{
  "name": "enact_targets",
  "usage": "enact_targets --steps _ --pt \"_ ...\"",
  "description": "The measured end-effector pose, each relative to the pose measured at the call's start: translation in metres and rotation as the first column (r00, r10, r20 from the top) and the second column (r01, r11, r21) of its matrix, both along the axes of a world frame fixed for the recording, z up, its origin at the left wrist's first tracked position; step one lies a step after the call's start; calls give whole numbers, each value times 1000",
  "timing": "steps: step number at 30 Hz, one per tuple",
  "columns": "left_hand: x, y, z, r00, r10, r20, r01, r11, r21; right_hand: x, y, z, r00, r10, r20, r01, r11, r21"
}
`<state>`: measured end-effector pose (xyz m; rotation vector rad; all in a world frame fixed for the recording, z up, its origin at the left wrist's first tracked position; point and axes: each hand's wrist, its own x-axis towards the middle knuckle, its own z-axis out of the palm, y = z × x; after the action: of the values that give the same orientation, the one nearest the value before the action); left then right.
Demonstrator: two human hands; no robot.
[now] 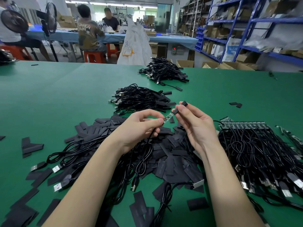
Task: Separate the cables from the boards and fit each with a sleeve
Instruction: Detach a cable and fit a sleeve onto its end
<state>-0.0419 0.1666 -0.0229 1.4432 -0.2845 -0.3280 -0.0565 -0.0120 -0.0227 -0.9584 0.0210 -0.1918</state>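
Note:
My left hand (142,124) pinches the wired end of a small green board (168,119), and its black cable (142,154) hangs down from the hand to the table. My right hand (195,123) pinches a black sleeve (179,107) between thumb and fingers, with the sleeve's open end right at the board's free tip. A strip of joined boards with cables (246,126) lies to the right. Loose flat black sleeves (170,158) are heaped under both hands.
Two piles of sleeved cables (139,99) (164,70) sit further back on the green table (57,95). Loose USB cables (68,154) lie at the left, and stray sleeves (31,146) are scattered around. People sit at a blue table behind; shelving stands at the right.

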Motion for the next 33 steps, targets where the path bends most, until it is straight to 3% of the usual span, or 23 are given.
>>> enact_targets --steps 18,33 --pt "-5 4 6 992 -122 -20 121 992 -23 -1 -11 -6 977 210 -25 -207 973 100" --pt "-6 3 6 997 -83 -1 83 994 -70 -2 -8 -6 983 182 26 -182 983 -13"
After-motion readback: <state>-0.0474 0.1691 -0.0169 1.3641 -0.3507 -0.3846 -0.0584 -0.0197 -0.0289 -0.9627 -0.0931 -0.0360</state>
